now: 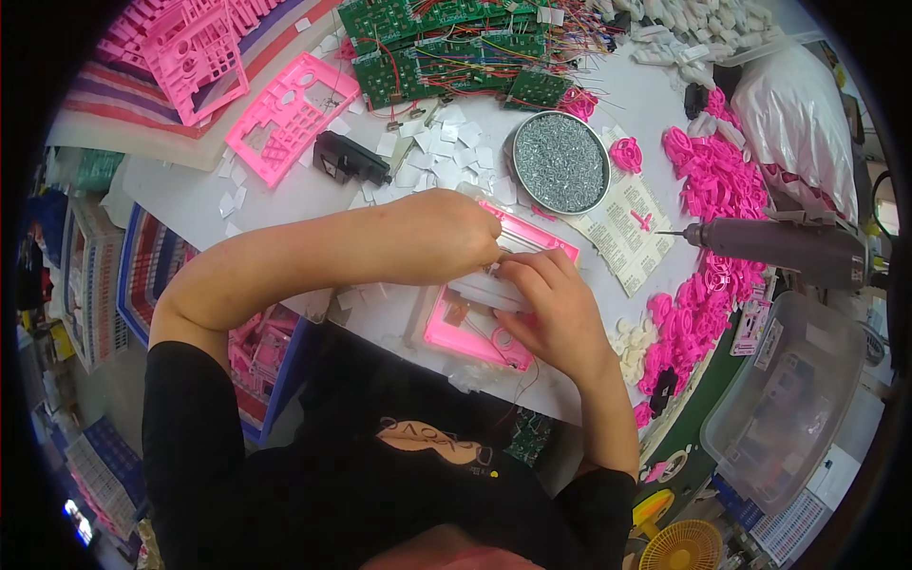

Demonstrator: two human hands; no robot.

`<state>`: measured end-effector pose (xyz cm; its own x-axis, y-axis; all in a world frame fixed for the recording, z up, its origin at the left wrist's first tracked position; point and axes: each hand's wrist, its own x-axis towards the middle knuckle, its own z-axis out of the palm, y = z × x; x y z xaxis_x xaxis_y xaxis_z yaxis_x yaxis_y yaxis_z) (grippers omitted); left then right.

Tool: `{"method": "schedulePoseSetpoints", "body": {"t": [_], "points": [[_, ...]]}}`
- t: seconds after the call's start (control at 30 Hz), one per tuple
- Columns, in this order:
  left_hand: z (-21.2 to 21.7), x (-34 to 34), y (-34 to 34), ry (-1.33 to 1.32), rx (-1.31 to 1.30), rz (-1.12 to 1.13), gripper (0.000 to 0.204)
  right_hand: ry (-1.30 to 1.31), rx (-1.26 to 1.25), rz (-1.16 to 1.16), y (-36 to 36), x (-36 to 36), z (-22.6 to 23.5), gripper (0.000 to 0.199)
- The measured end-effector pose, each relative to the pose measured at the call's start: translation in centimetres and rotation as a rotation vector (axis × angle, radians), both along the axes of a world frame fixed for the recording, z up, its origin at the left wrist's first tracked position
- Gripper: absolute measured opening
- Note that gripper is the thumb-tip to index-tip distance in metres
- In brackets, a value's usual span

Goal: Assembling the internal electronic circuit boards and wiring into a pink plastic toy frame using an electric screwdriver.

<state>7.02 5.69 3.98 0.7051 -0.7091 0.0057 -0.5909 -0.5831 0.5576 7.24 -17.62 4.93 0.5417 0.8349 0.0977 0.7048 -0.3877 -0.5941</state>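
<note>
Your left hand (461, 236) reaches in from the left, its back turned up and its fingers curled in tight; you cannot tell from this view what, if anything, it pinches. Your right hand (560, 309) is bent over from the other side, thumb a little apart from the fingers, the fingertips close to those of your left; whether they grip a small part is hidden. The pink casing (475, 347) lies right beneath both hands on the white counter (190, 195), with a pale grey panel (489, 290) across its middle.

Just beyond your hands stands a round dish (573, 212) full of small silvery pieces (560, 161). White squares (446, 152) are scattered beyond your left hand, with a black box-like part (350, 159) to their left and another pink frame (294, 114) farther out. Green circuit boards (446, 57) with coloured wires pile up at the far side from your hands.

To the right of your right hand, past a printed sheet (622, 242), a dark power screwdriver (779, 251) points its bit back toward you. Small pink parts (717, 176) heap up on that side, and white pieces (630, 347) lie nearer your right hand.
</note>
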Motion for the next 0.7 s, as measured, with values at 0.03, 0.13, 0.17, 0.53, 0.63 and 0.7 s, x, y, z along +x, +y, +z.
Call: {"method": "schedulePoseSetpoints", "body": {"t": [0.03,0.13,0.17,0.53,0.63,0.7], "points": [[-0.1,-0.3,0.0,0.032,0.012,0.016,0.015,-0.011,-0.019,0.01,0.0,0.1,0.1,0.047],[-0.3,-1.2,0.4,0.074,-0.174,0.062,0.016,-0.008,-0.059,0.023,0.2,0.1,0.3,0.048],[-0.4,-1.3,0.4,0.129,-0.186,0.104,0.016,-0.007,-0.06,0.027,0.3,0.1,0.3,0.048],[-1.5,-0.8,-0.3,0.332,-0.238,0.295,0.016,-0.014,-0.094,0.007,0.3,-0.3,0.4,0.051],[-1.7,-1.1,-0.2,0.316,-0.242,0.305,0.016,-0.017,-0.076,0.003,0.4,-0.5,0.3,0.051],[-1.9,-1.5,-0.2,0.285,-0.266,0.301,0.016,-0.032,-0.057,-0.003,0.4,-0.6,0.2,0.052]]}}
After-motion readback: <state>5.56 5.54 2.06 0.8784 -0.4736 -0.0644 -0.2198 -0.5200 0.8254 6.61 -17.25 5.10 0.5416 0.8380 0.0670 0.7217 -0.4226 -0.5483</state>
